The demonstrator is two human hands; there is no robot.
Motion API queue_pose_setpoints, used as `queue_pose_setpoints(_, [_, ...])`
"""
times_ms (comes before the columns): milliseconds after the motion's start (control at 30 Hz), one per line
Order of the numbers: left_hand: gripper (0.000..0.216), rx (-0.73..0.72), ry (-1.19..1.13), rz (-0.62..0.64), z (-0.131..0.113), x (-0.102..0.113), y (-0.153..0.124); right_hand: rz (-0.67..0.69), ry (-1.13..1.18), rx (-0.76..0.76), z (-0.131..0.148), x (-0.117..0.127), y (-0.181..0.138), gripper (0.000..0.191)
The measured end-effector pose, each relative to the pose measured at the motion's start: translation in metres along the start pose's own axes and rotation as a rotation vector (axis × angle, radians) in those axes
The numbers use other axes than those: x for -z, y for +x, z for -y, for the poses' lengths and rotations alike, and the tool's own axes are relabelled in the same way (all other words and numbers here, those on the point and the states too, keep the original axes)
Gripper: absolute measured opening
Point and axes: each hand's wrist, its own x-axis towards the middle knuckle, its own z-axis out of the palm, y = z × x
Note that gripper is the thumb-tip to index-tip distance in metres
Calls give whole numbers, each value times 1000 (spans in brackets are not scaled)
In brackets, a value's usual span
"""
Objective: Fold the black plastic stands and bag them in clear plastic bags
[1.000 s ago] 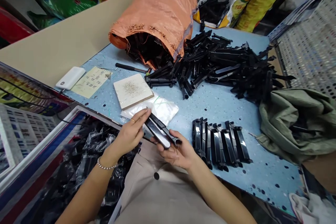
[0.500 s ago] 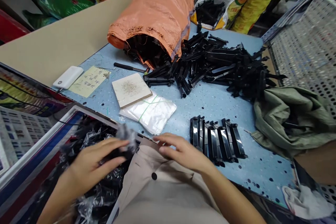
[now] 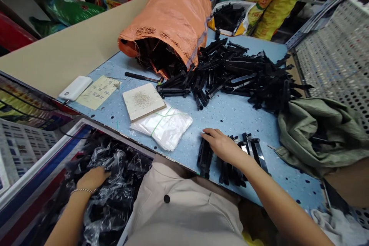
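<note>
My right hand (image 3: 220, 144) is closed around the left end of a row of black plastic parts, gripping a pair of black parts (image 3: 205, 157) at the table's front edge. More shiny black parts (image 3: 258, 153) lie side by side beneath and beyond the wrist. Down at the left, my left hand (image 3: 93, 178), with a beaded bracelet at the wrist, rests among clear plastic bags (image 3: 113, 165) holding black parts in a white-rimmed bin (image 3: 79, 123). Its fingertips are turned away, and I cannot see whether they hold anything.
An orange woven sack (image 3: 173, 19) spills a heap of black parts (image 3: 242, 69) over the blue table (image 3: 239, 111). Near the front lie a square board (image 3: 143, 100) and a stack of clear bags (image 3: 171, 127). A green cloth sack (image 3: 317, 130) sits right; a white power bank (image 3: 75, 88) left.
My left hand has lowered into the bin, and the blurred clear-wrapped piece it carried is no longer distinct. My right hand has moved right from my lap to the row and grasped black parts.
</note>
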Motion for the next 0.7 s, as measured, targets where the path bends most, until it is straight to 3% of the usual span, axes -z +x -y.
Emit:
queue_pose_setpoints(67, [30, -77, -3, -100, -52, 19, 4, 36, 13, 43, 0, 0, 2, 72])
queue_pose_setpoints(133, [30, -347, -153, -257, -116, 31, 4, 57, -30, 85, -2, 0, 5, 78])
queue_pose_setpoints(200, [28, -640, -285, -365, -177, 32, 2, 53, -99, 101, -6, 1, 9, 73])
queue_pose_setpoints(300, [25, -764, -294, -467, -236, 22, 9, 51, -139, 132, -17, 8, 10, 51])
queue_pose_setpoints(400, [16, -665, -551, -356, -244, 20, 28, 10, -28, 97, -30, 19, 1, 42])
queue_pose_setpoints(467, [21, -549, -869, -201, -233, 26, 42, -65, 177, -52, -32, 23, -7, 43])
queue_pose_setpoints(600, [32, -373, -1344, 209, -217, 39, 52, -132, 1061, -339, -5, 19, -3, 47])
queue_pose_setpoints(633, [33, -350, -1399, 249, -217, 40, 50, -126, 1314, -351, 8, 16, 4, 48])
queue_pose_setpoints(700, [33, -332, -1451, 198, -220, 39, 45, -120, 1719, -349, 36, 10, 23, 49])
